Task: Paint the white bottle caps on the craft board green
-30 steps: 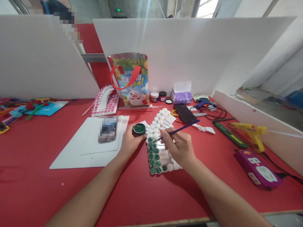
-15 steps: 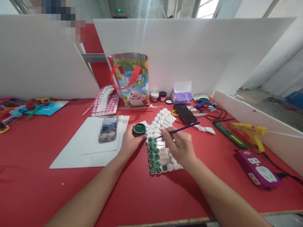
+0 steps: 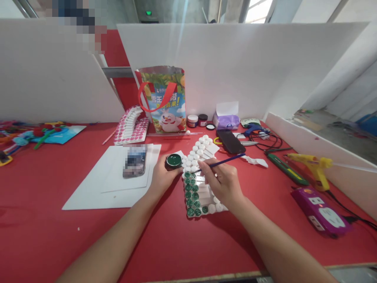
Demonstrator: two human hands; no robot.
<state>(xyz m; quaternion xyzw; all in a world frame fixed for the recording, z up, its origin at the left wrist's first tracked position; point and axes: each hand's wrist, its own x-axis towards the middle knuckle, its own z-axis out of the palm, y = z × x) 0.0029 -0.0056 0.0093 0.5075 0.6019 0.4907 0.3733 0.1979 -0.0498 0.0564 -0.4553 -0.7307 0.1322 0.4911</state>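
My left hand (image 3: 161, 175) is wrapped round a small open jar of dark green paint (image 3: 174, 160), just left of a white craft piece (image 3: 205, 194) covered in round knobs. Between the fingers of my right hand (image 3: 225, 181) is a thin blue paintbrush (image 3: 225, 160), its tip down at the upper end of the green knobs. Knobs along the left side and lower left corner are dark green (image 3: 194, 195); those on the upper part (image 3: 201, 146) and lower right are white. My right hand hides part of the piece's right side.
A phone (image 3: 134, 162) lies on white sheets (image 3: 88, 194) at left. Behind stand a printed bag (image 3: 167, 104), paint jars (image 3: 193, 120) and a purple tissue pack (image 3: 226, 121). A black phone (image 3: 231, 141), green cutter (image 3: 287, 169), yellow glue gun (image 3: 312, 162) and purple power strip (image 3: 319, 212) lie at right.
The brush's back end has dipped slightly and shifted a little left with my right hand. My left hand and the paint jar stay in place.
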